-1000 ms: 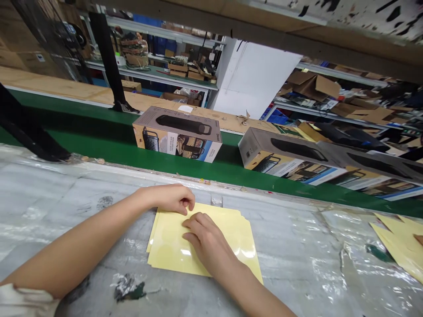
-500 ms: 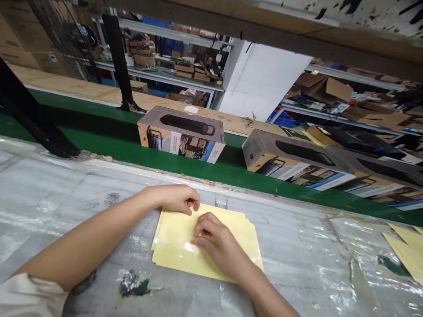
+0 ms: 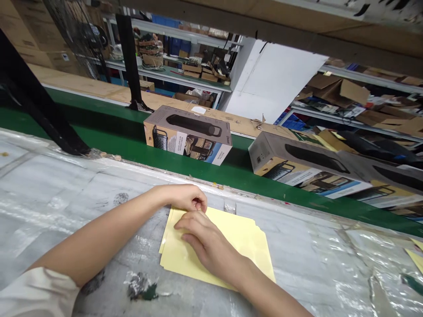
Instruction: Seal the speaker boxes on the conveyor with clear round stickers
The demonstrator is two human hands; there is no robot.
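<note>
A small stack of pale yellow sheets (image 3: 241, 237) lies on the work surface, with faint round outlines on the glossy top sheet. At the stack's upper left edge, my left hand (image 3: 190, 197) is closed, thumb and fingers curled together; whatever is between the fingertips is too small to make out. My right hand (image 3: 206, 242) is over the sheets, fingers stretched toward the left fingertips and thumb held apart. Its fingers meet or overlap the left fingertips in view, and I see nothing held in it.
Beyond the plastic-covered work surface (image 3: 125, 233) runs a green conveyor belt (image 3: 115, 132). Printed product boxes (image 3: 188, 134) stand along it, several in view. A black post (image 3: 49, 101) rises at left. More yellow sheets (image 3: 414, 259) lie at the right edge. Shelves (image 3: 198, 81) with cartons are behind.
My right hand has moved up and left toward my left hand, its curled fingers now stretched out. My left fingers have closed tighter. The whole view has shifted slightly.
</note>
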